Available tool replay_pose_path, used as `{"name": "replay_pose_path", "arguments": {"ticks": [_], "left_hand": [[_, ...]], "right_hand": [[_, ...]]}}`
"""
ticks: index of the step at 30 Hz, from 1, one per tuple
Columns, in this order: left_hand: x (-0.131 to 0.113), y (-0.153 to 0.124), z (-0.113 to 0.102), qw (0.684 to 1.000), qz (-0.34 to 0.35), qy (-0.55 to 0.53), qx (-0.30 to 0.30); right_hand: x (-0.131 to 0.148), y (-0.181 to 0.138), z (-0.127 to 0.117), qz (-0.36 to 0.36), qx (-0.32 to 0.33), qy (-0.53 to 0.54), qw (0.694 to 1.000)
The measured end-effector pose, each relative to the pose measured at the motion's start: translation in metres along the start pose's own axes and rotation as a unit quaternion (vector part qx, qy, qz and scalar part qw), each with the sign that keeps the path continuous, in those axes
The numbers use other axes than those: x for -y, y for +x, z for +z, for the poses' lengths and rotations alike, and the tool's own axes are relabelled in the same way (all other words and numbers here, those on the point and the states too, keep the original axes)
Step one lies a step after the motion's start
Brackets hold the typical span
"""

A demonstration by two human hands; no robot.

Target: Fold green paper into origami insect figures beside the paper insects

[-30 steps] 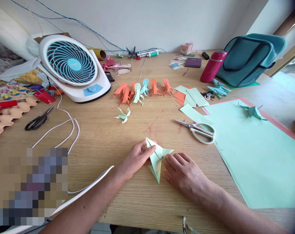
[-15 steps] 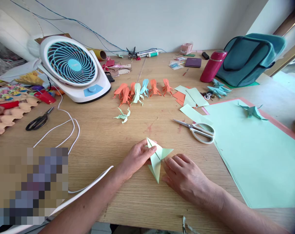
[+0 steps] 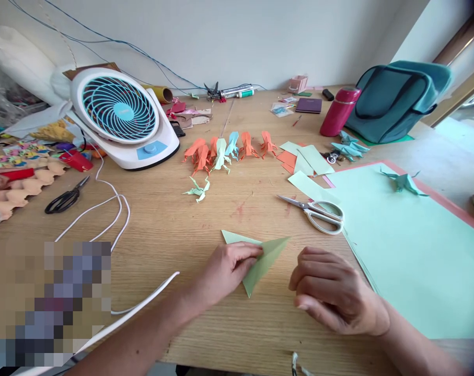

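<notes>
A pale green folded paper piece (image 3: 265, 257), pointed at both ends, lies flat on the wooden table (image 3: 174, 219) in front of me. My left hand (image 3: 229, 269) presses its fingers down on the left half of it. My right hand (image 3: 334, 295) rests on the table just to the right of the paper, apart from it, with its fingers curled loosely and nothing in them.
White-handled scissors (image 3: 319, 213) lie beside a stack of green sheets (image 3: 409, 245) at the right. A row of folded paper figures (image 3: 229, 147) stands mid-table, a small fan (image 3: 123, 117) with its white cord at the left, black scissors (image 3: 66, 197), a red bottle (image 3: 338, 110), a teal bag (image 3: 397, 99).
The paper piece has been flattened into a wider shape. My right hand has let go of it and drawn back to the right. My left hand now presses on top.
</notes>
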State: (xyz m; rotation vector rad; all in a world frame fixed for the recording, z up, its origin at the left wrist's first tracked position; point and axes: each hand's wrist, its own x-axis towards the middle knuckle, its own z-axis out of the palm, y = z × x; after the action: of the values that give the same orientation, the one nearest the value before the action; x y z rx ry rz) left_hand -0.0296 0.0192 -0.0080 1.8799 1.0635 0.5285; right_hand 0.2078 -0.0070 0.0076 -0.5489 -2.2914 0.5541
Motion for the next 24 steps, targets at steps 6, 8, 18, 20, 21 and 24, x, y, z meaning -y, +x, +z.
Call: {"name": "replay_pose_path", "arguments": {"ticks": [6,8,18,20,21,24], "left_hand": [[0.008,-0.006,0.009,0.962,0.129,0.241,0.026],[0.010,-0.006,0.013,0.943,0.152,0.294,0.034],[0.019,-0.005,0.029,0.894,0.151,0.420,0.040],[0.018,-0.006,0.031,0.885,0.135,0.443,0.045],[0.017,-0.007,0.032,0.882,0.128,0.452,0.044],[0.016,-0.009,0.036,0.878,0.114,0.464,0.030]], "right_hand": [[-0.004,-0.002,-0.007,-0.019,-0.105,-0.010,0.994],[-0.007,-0.002,-0.007,-0.020,-0.102,-0.025,0.994],[-0.020,0.000,-0.005,0.091,-0.060,-0.119,0.987],[-0.023,0.000,-0.002,0.140,-0.035,-0.143,0.979],[-0.024,0.000,0.000,0.152,-0.024,-0.154,0.976],[-0.026,0.000,0.009,0.156,0.011,-0.177,0.972]]}}
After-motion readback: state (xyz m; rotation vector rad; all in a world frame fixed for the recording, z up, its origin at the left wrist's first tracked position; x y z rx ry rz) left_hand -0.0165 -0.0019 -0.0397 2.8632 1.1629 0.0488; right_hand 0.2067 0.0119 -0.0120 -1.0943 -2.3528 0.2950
